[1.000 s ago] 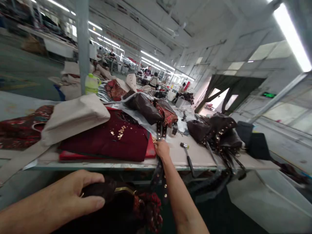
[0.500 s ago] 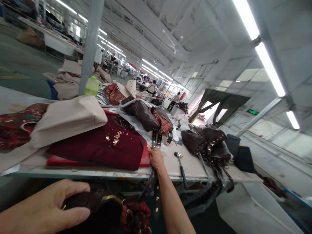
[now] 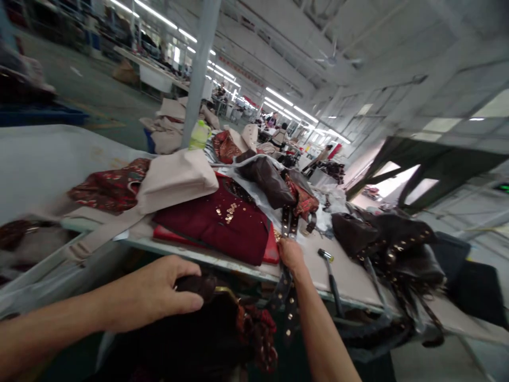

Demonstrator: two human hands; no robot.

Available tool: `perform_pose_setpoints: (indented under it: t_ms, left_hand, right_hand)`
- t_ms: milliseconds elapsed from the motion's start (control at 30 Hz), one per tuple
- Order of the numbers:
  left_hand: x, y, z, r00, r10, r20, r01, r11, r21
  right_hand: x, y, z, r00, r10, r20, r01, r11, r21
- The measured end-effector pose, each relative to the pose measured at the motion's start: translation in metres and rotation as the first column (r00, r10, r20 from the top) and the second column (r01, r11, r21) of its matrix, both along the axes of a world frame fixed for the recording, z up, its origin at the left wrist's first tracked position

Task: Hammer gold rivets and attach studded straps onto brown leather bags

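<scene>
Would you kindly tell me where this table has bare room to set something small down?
Two bare patches of beige tabletop flank the black-handled hammer: one toward the right hand, one toward the studded dark brown bag. The left side is crowded with maroon fabric and the beige bag.

No text can be read: red characters [image 3: 240,71] high in the background are blurred, and a green lit sign [image 3: 503,187] is cut off at far right.

Dark strap [image 3: 291,307] dotted gold; maroon cloth [image 3: 199,225]; beige bag [image 3: 178,178]; lime jug [image 3: 199,135]
</scene>
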State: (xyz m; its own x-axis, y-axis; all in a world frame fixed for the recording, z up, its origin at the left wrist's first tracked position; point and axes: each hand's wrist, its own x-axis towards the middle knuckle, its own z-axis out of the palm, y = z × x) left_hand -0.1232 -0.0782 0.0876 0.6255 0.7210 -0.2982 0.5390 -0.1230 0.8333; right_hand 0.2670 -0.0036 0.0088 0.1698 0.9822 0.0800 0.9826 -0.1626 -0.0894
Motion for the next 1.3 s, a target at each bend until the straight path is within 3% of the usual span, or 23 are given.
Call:
perform_pose_setpoints:
  t_ms: [67, 167, 300, 367, 467, 500, 600, 700, 833, 967, 1067, 1133, 1300]
  left_hand:
    - [-0.003, 0.001, 0.011, 0.999, -0.039, 0.003, 0.039, 0.998, -0.051]
    - [-0.008, 0.003, 0.013, 1.0, 0.004, 0.014, -0.003, 0.998, -0.067]
    - [-0.007, 0.004, 0.008, 0.998, 0.033, 0.047, -0.028, 0.995, -0.097]
    - [-0.006, 0.005, 0.006, 0.998, 0.039, 0.059, -0.033, 0.994, -0.101]
    - [-0.004, 0.006, 0.004, 0.997, 0.047, 0.065, -0.04, 0.993, -0.112]
    - [-0.004, 0.006, 0.004, 0.996, 0.047, 0.077, -0.038, 0.992, -0.118]
    - [-0.004, 0.005, 0.004, 0.991, 0.044, 0.123, -0.028, 0.991, -0.131]
    - [-0.004, 0.004, 0.006, 0.988, 0.053, 0.147, -0.03, 0.988, -0.151]
    - [-0.003, 0.002, 0.01, 0.987, 0.027, 0.16, -0.005, 0.991, -0.133]
    - [-0.001, 0.001, 0.009, 0.989, 0.012, 0.15, -0.001, 0.997, -0.074]
    - [0.0, -0.002, 0.007, 0.989, -0.016, 0.148, 0.024, 0.998, -0.056]
    - [0.0, -0.005, 0.008, 0.993, -0.034, 0.113, 0.037, 0.999, -0.025]
    - [0.001, -0.019, 0.017, 0.996, -0.076, -0.043, 0.082, 0.982, 0.169]
  right_hand:
    - [0.0, -0.003, 0.0, 0.996, -0.032, -0.083, 0.038, 0.997, 0.063]
    - [-0.008, -0.009, 0.008, 0.961, -0.067, -0.268, 0.117, 0.978, 0.172]
    - [-0.047, -0.027, 0.022, 0.838, 0.051, -0.543, 0.112, 0.959, 0.262]
    - [-0.078, -0.046, 0.029, 0.67, 0.175, -0.722, 0.058, 0.957, 0.286]
    - [-0.127, -0.08, 0.043, 0.275, 0.316, -0.908, -0.054, 0.948, 0.313]
    - [-0.142, -0.089, 0.048, 0.177, 0.34, -0.924, -0.096, 0.94, 0.327]
    - [-0.173, -0.108, 0.061, 0.057, 0.403, -0.914, -0.192, 0.902, 0.386]
    - [-0.185, -0.112, 0.067, 0.061, 0.468, -0.881, -0.242, 0.864, 0.442]
    - [-0.188, -0.112, 0.069, 0.149, 0.536, -0.831, -0.322, 0.821, 0.471]
    - [-0.189, -0.116, 0.069, 0.258, 0.552, -0.793, -0.382, 0.812, 0.441]
    - [-0.19, -0.118, 0.07, 0.32, 0.542, -0.778, -0.387, 0.824, 0.414]
    - [-0.191, -0.12, 0.072, 0.317, 0.51, -0.8, -0.374, 0.842, 0.389]
    - [-0.193, -0.132, 0.078, 0.319, 0.318, -0.893, -0.304, 0.927, 0.222]
